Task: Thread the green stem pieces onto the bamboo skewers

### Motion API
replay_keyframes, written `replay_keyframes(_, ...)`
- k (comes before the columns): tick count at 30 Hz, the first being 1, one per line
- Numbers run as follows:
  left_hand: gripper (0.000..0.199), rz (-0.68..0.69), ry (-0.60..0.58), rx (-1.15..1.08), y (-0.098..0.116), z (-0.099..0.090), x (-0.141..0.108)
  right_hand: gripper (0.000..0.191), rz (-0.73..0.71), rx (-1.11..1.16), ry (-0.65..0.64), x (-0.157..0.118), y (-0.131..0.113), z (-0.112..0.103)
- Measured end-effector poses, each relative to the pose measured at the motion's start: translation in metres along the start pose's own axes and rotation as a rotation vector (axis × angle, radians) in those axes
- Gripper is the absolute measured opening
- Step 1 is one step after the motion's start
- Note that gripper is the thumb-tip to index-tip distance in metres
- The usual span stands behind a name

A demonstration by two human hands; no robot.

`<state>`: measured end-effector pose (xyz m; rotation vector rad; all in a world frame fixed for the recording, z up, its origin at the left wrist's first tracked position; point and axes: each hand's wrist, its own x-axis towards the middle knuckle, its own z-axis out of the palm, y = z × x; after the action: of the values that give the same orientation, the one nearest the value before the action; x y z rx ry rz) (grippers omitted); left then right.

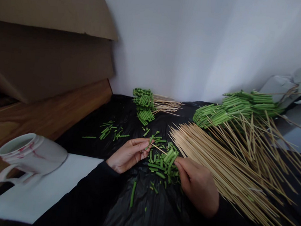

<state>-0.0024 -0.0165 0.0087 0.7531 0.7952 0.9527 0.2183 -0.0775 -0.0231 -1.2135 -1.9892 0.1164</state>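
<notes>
Between finger and thumb, my left hand (pixel 132 153) pinches a short cut green stem (pixel 151 141) at the tip of a thin bamboo skewer (pixel 158 148). The skewer's other end runs into my right hand (pixel 198 183), which is closed round it. Several green pieces (pixel 171 156) sit side by side on the skewer, close to my right fingers. Below both hands lies a loose heap of cut green stems (pixel 160 167). Just right of my right hand, a big bundle of bare skewers (pixel 226 161) is spread out.
Filled green skewers (pixel 144 103) are stacked at the back, with more (pixel 238 108) at the back right. Black plastic sheeting (pixel 132 223) covers the surface. On the left are a white mug (pixel 45 155) lying tilted, white paper (pixel 57 186) and a cardboard box (pixel 50 61). A wall (pixel 169 39) stands behind.
</notes>
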Motion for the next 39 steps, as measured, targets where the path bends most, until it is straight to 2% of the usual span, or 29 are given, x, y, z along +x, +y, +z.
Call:
replay_keyframes(7,0.028,-0.001,-0.009,0.035,-0.003,0.001,0.001,0.024,0.002,0.007,0.002,-0.001,0.000,0.002)
replay_keyframes(13,0.023,0.022,0.054,0.019,-0.005,0.002,0.003,0.023,-0.007,0.014,0.004,0.000,0.001,0.003)
replay_keyframes(22,0.017,0.019,0.015,0.056,-0.007,0.003,0.002,0.024,-0.004,0.060,0.014,-0.001,-0.001,0.003)
replay_keyframes(39,0.020,0.097,0.053,0.154,-0.014,0.007,0.001,0.024,0.027,0.079,-0.006,-0.002,-0.001,0.003)
